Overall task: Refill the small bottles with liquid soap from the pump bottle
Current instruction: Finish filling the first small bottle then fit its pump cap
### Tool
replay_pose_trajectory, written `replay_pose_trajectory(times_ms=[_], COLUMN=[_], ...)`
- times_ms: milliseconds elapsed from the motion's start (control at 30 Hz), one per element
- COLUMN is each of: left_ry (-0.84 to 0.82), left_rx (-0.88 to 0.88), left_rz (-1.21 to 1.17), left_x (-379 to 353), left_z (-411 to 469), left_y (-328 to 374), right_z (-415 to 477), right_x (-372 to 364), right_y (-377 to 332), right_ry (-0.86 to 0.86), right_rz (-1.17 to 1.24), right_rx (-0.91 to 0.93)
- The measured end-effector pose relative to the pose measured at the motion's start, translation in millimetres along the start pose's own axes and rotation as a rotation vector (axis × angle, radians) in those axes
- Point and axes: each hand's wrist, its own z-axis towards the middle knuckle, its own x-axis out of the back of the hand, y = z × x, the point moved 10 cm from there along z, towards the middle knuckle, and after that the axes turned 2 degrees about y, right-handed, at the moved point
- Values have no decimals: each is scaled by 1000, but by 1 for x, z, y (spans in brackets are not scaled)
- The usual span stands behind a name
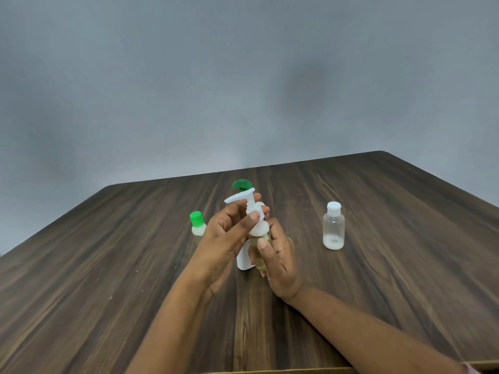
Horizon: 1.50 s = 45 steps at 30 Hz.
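Above the middle of the table I hold a small pump bottle [258, 237] of yellowish liquid upright. My right hand [280, 268] grips its clear body. The thumb and fingers of my left hand [218, 247] curl round the white collar under the pump head [239, 197]. A small bottle with a green cap [198, 224] stands on the table to the left, partly hidden by my left hand. To the right stands a clear small bottle with a white cap [333, 225], with a little whitish liquid at its bottom.
Right behind my hands stands a white bottle [243, 261]; a green top [241, 184] shows above the pump head. All of it stands on the dark wooden table [108, 265], with a grey wall behind its far edge.
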Motion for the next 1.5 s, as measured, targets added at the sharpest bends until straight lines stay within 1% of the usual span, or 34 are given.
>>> replay_pose_trajectory(times_ms=[67, 167, 233, 300, 400, 533, 800, 900, 1000, 1100, 1267, 1367, 1500], left_ry=[53, 68, 106, 173, 274, 315, 299, 280, 211, 119, 32, 59, 117], left_rx=[8, 8, 7, 0, -58, -108, -115, -120, -114, -129, -132, -153, -216], left_rz=[-31, -31, -20, 17, 119, 195, 135, 64, -19, -34, -29, -64, -161], left_x=[4, 5, 9, 15, 25, 27, 22, 21, 19, 10, -3, -4, 3], left_z=[1, 4, 5, 6, 6, 6, -1, -4, -4, -2, -4, -3, 1], left_y=[-1, 2, 5, 8, 15, 20, 14, 7, 0, -3, -3, -1, -1], right_z=[-1, 0, 0, -1, -1, 0, -2, -4, -6, -6, -2, -2, -2], right_x=[-3, -2, -1, -2, -4, -2, 0, 0, -3, -5, 0, -2, -1], right_y=[-1, -3, -3, -1, -2, -6, 0, 3, 5, 3, 1, -4, -1], right_ry=[-17, -18, -16, -27, -41, -37, -47, -58, -84, -88, -15, -28, -24], right_rz=[2, -13, -28, -40, -47, -60, -69, -60, -23, -13, 4, -16, 10], right_rx=[-6, 22, 29, 19, 24, 61, 64, 59, 48, 54, 34, 68, 38])
